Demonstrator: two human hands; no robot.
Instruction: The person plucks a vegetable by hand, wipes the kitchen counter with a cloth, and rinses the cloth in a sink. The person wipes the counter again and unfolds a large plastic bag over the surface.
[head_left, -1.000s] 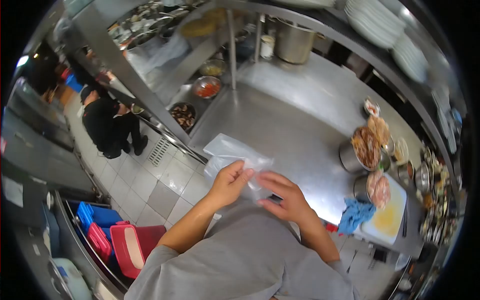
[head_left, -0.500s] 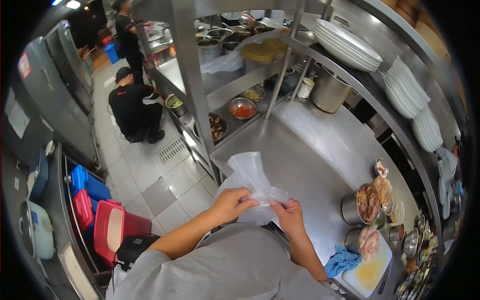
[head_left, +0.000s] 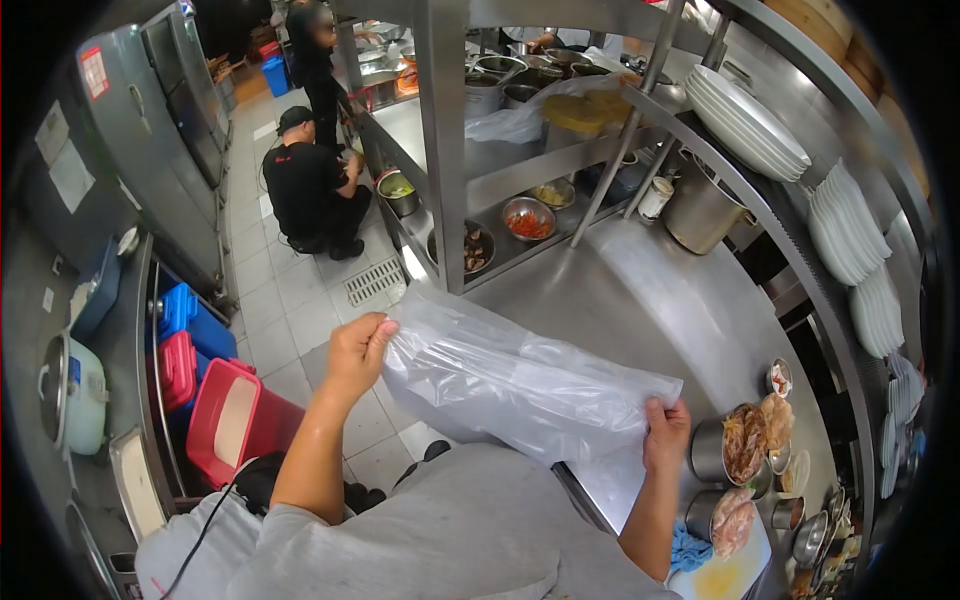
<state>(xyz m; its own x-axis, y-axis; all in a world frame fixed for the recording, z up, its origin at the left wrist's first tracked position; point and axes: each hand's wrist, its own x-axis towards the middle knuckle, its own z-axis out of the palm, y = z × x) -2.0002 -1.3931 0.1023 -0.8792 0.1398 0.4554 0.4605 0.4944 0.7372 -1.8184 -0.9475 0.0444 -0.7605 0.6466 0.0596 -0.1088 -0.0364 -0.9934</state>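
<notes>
A clear plastic bag is stretched wide between my hands, in front of my body and over the near edge of the steel counter. My left hand pinches one corner of the bag, its fingers curled in. At the opposite end my right hand grips the other corner, thumb on top. The plastic looks flat and wrinkled, with nothing visible inside. Close to my right forearm lie a blue cloth and a white cutting board with a yellow stain.
Metal pots of raw meat and brown meat stand at the counter's right. Stacked white plates fill the shelf above. A steel post rises ahead. One person crouches in the aisle; a red bin is at left.
The bag was bunched between my two close hands; now it is spread out wide. My left hand has moved left and up, my right hand to the right. The view has shifted.
</notes>
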